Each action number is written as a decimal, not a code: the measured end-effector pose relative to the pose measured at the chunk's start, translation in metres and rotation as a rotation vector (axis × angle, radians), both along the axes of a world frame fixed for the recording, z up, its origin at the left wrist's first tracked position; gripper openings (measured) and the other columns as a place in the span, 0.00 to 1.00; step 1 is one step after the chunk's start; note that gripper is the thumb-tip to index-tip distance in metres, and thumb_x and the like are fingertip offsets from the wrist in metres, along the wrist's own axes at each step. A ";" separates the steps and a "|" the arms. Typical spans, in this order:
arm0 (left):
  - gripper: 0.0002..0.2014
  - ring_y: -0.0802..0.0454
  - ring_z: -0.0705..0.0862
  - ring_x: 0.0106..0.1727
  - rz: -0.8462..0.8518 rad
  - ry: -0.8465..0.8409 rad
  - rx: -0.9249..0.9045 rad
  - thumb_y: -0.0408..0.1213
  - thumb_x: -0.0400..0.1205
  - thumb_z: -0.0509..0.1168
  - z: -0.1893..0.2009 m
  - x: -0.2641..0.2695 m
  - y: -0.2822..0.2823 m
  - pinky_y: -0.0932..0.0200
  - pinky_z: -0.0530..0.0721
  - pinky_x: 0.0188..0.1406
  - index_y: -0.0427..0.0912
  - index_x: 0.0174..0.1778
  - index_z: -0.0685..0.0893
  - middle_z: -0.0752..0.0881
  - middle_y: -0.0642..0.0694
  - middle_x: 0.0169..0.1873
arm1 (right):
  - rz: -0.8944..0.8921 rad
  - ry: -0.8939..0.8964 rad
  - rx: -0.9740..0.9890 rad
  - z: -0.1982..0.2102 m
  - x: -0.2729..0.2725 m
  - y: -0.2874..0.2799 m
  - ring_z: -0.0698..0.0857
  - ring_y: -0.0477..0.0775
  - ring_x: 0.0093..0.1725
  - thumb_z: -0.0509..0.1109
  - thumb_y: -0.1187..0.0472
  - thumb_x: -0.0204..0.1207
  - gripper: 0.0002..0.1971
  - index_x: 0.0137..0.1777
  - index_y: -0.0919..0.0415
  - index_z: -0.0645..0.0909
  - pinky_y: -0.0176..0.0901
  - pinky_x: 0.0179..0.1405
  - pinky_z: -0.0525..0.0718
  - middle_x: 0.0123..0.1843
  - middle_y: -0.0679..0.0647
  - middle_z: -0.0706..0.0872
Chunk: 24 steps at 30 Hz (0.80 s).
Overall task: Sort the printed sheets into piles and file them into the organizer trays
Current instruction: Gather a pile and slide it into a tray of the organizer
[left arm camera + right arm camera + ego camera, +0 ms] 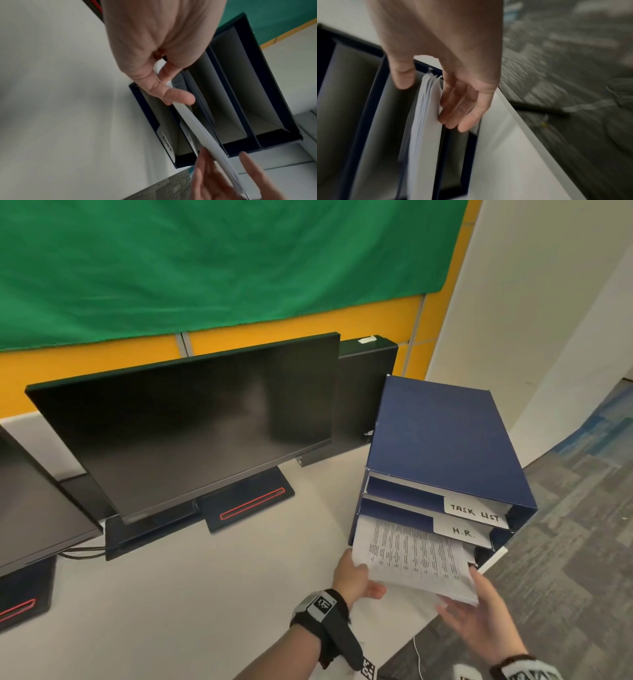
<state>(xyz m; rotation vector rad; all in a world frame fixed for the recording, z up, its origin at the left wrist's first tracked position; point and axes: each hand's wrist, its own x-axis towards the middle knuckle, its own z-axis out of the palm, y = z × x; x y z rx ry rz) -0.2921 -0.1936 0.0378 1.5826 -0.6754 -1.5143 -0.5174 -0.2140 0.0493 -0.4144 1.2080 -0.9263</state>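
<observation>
Head view: your left hand (356,578) grips the left near corner of a stack of printed sheets (416,559), thumb on top, while your right hand (479,618) lies under the stack's right near corner with fingers spread and straight. The far end of the stack is inside the blue organizer (442,440) at the counter's (178,594) right edge, in the slot just below the tray labelled H.R. (463,531); the tray above that reads TASK LIST (474,512). A dark monitor (191,419) stands left of the organizer, well apart from your hands. Left wrist view: your thumb and fingers (173,94) pinch the sheets' edge (202,132), the stack enters the second slot from the bottom, and the slot beneath it carries an ADMIN label (167,144); your right hand's open fingers (247,163) show at the lower edge. Right wrist view, blurred: your right hand's fingers (467,108) are relaxed and loosely bent, touching the underside of the stack (426,121); thumb apart on the other side, not touching.
</observation>
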 end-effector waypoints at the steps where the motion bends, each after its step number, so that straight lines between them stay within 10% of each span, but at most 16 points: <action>1: 0.22 0.51 0.88 0.25 0.021 -0.002 0.002 0.25 0.83 0.48 0.000 -0.003 -0.005 0.61 0.87 0.28 0.39 0.74 0.64 0.80 0.32 0.64 | 0.010 -0.046 0.022 -0.002 0.008 0.011 0.86 0.59 0.40 0.64 0.48 0.79 0.14 0.58 0.56 0.80 0.48 0.42 0.87 0.45 0.58 0.87; 4: 0.20 0.50 0.88 0.26 0.036 -0.010 0.006 0.25 0.83 0.48 0.005 -0.011 -0.011 0.59 0.88 0.28 0.37 0.72 0.66 0.83 0.34 0.58 | 0.076 0.012 0.088 -0.003 0.037 0.017 0.80 0.50 0.20 0.66 0.57 0.79 0.06 0.51 0.58 0.80 0.37 0.19 0.81 0.28 0.56 0.83; 8: 0.15 0.48 0.87 0.25 0.052 0.018 -0.008 0.33 0.84 0.56 0.013 -0.004 -0.006 0.58 0.87 0.27 0.41 0.67 0.66 0.85 0.39 0.42 | -0.016 0.034 0.172 -0.002 0.055 -0.021 0.86 0.50 0.20 0.65 0.67 0.80 0.02 0.49 0.65 0.78 0.38 0.18 0.86 0.29 0.57 0.86; 12: 0.08 0.45 0.87 0.28 0.125 -0.023 -0.030 0.39 0.84 0.60 0.010 0.032 0.014 0.55 0.87 0.30 0.43 0.57 0.74 0.83 0.39 0.43 | -0.213 -0.145 0.173 0.009 0.067 -0.056 0.87 0.55 0.54 0.63 0.48 0.81 0.16 0.61 0.56 0.80 0.50 0.60 0.86 0.59 0.56 0.86; 14: 0.04 0.46 0.85 0.28 0.193 -0.052 -0.058 0.35 0.84 0.60 0.004 0.057 0.036 0.56 0.86 0.28 0.43 0.52 0.77 0.82 0.39 0.41 | -0.203 -0.371 0.153 0.000 0.073 -0.069 0.81 0.56 0.66 0.62 0.59 0.83 0.11 0.62 0.61 0.76 0.51 0.69 0.79 0.71 0.58 0.79; 18: 0.09 0.51 0.82 0.33 0.335 -0.397 -0.101 0.27 0.82 0.59 -0.016 0.126 0.097 0.66 0.79 0.31 0.47 0.44 0.79 0.83 0.44 0.38 | 0.070 -0.250 0.047 0.006 0.109 -0.050 0.82 0.61 0.61 0.89 0.68 0.39 0.45 0.61 0.62 0.76 0.55 0.65 0.75 0.58 0.59 0.85; 21: 0.09 0.47 0.81 0.52 0.395 -0.860 0.068 0.31 0.81 0.59 -0.034 0.184 0.153 0.59 0.75 0.47 0.50 0.50 0.79 0.82 0.46 0.49 | 0.386 -0.165 0.014 -0.006 0.151 -0.020 0.82 0.61 0.54 0.67 0.66 0.77 0.15 0.63 0.66 0.78 0.54 0.56 0.84 0.51 0.62 0.88; 24: 0.15 0.44 0.73 0.67 0.510 -1.149 0.417 0.38 0.80 0.61 -0.047 0.242 0.218 0.46 0.72 0.63 0.50 0.64 0.77 0.76 0.45 0.64 | 0.616 -0.035 0.063 -0.031 0.198 0.012 0.82 0.64 0.50 0.58 0.65 0.82 0.14 0.62 0.68 0.79 0.55 0.49 0.81 0.52 0.65 0.85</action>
